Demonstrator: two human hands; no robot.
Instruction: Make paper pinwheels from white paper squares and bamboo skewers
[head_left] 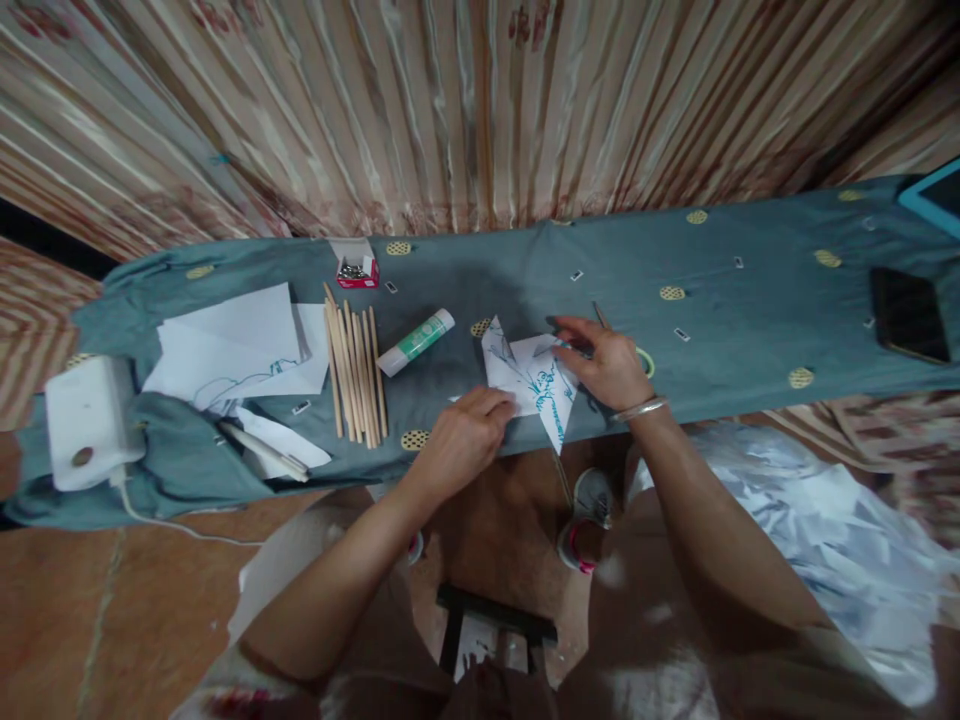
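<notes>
A white paper pinwheel (pixel 534 378) with blue handwriting lies near the front edge of the cloth-covered table, its pointed blades folded out from the middle. My left hand (pixel 469 435) has its fingers pressed together on the lower left edge of the paper. At the upper right edge, my right hand (pixel 606 365) holds the paper between curved fingers and thumb, with a small gap showing between them. A bracelet circles the right wrist. Partly under my right hand lies a pair of scissors, its green handle (pixel 646 362) showing. A glue stick (pixel 417 342) lies left of the pinwheel.
Several wooden sticks (pixel 355 370) lie left of the glue stick, below an opened red box (pixel 356 270) of small metal pieces. Further left are paper sheets (pixel 229 335), a pen (pixel 262 448) and a white corded device (pixel 91 420). A dark phone (pixel 909 313) lies far right.
</notes>
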